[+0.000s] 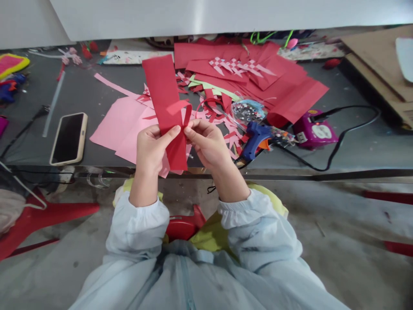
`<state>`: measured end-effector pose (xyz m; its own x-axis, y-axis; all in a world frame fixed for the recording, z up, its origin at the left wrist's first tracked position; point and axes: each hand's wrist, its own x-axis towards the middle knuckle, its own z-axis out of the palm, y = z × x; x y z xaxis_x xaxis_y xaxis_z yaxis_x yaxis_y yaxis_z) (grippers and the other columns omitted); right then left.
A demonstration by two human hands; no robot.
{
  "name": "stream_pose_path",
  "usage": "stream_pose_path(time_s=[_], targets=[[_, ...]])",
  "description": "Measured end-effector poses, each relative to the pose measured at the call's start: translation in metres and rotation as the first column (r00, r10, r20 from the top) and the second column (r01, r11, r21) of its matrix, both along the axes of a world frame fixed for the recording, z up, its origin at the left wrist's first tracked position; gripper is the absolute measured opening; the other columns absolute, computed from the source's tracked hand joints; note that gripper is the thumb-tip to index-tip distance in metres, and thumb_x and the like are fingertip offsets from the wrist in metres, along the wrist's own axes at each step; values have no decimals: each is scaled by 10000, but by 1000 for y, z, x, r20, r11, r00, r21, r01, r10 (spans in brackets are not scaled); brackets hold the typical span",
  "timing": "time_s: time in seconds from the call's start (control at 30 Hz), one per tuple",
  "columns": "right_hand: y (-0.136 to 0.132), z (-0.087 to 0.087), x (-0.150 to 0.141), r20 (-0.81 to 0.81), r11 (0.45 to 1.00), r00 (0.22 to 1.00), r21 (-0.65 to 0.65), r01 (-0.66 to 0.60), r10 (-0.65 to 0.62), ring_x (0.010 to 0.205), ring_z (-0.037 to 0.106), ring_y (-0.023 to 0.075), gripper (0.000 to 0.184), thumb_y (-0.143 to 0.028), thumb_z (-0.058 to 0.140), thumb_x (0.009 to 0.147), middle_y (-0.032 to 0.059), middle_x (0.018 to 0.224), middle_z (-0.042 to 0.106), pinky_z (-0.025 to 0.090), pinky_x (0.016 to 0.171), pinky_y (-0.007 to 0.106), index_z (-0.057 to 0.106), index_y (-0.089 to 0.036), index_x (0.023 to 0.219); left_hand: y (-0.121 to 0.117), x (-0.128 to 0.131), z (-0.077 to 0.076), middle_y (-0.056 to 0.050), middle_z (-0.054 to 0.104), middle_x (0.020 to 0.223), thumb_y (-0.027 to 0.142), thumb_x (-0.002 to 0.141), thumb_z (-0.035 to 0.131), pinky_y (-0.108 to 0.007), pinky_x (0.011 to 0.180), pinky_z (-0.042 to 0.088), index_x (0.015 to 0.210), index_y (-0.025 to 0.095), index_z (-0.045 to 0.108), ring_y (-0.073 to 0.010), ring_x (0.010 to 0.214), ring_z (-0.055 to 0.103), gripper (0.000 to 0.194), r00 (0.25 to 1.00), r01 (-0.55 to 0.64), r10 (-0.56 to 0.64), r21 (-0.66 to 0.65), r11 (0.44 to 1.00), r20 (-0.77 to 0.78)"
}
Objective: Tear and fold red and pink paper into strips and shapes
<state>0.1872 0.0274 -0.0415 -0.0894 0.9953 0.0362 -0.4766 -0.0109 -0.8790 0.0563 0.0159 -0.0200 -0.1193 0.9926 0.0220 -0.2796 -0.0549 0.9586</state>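
Observation:
My left hand (151, 144) grips a long red paper strip (163, 92) that stands upright above the table's front edge, thumb pressed on its face. My right hand (206, 142) pinches a thin cut sliver of the same strip (184, 113) that curls off its right side. Both hands are closed on the paper, close together. Pink paper sheets (121, 122) lie on the table right behind the hands.
A phone (68, 137) lies at the left. A blue glue gun (256, 140) and a purple device (312, 131) with a black cable sit at the right. Red paper sheets (284, 90) and scraps cover the middle back. Cardboard (380, 64) lies far right.

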Motion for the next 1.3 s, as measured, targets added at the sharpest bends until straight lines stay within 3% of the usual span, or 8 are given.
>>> stream_pose_path(time_s=[0.2,0.4,0.6,0.87,1.07,1.3], targets=[[-1,2,-1,-13,999,1000,30,19,-19,639,564,74,391,-488,930,580,-57,690,636,491,631,227,680,-222,718,0,0,3,-8,736,664,421,578,950,-254,582,588,663,177,759,-133,570,678,321,998,-46,44,-36,998,-33],[-3,1,5,20,996,997,-58,-68,70,629,581,83,361,-449,929,579,-33,708,682,497,606,236,720,-209,751,3,-7,-4,-12,748,703,440,595,939,-267,600,584,712,194,782,-150,621,693,315,998,-23,22,-3,1000,-56],[-3,1,3,4,998,999,-62,-33,34,604,556,80,401,-495,936,549,-48,660,647,493,606,239,691,-218,703,3,-9,-6,-30,764,731,422,620,930,-257,601,573,727,196,796,-150,635,695,284,991,7,-6,10,1000,-130],[-3,1,-3,-86,1000,996,-24,14,-16,620,551,64,360,-436,945,575,-55,671,619,489,631,221,693,-210,698,4,-4,-6,8,728,668,412,621,929,-221,587,554,682,198,777,-106,581,647,270,995,-48,50,25,999,-83],[-3,-1,1,-1,992,996,-85,-92,92,603,574,76,372,-473,930,583,-38,658,660,506,607,232,713,-200,712,5,-9,-6,-11,750,710,427,620,926,-235,592,558,704,196,787,-123,601,664,282,993,-53,57,41,998,-99],[-2,-3,0,-6,998,999,-42,-51,51,612,571,74,379,-484,915,602,-43,686,661,494,603,231,680,-212,723,2,-9,-4,-33,776,765,412,620,932,-256,620,576,762,203,810,-153,658,706,281,995,-8,11,35,999,-100]])
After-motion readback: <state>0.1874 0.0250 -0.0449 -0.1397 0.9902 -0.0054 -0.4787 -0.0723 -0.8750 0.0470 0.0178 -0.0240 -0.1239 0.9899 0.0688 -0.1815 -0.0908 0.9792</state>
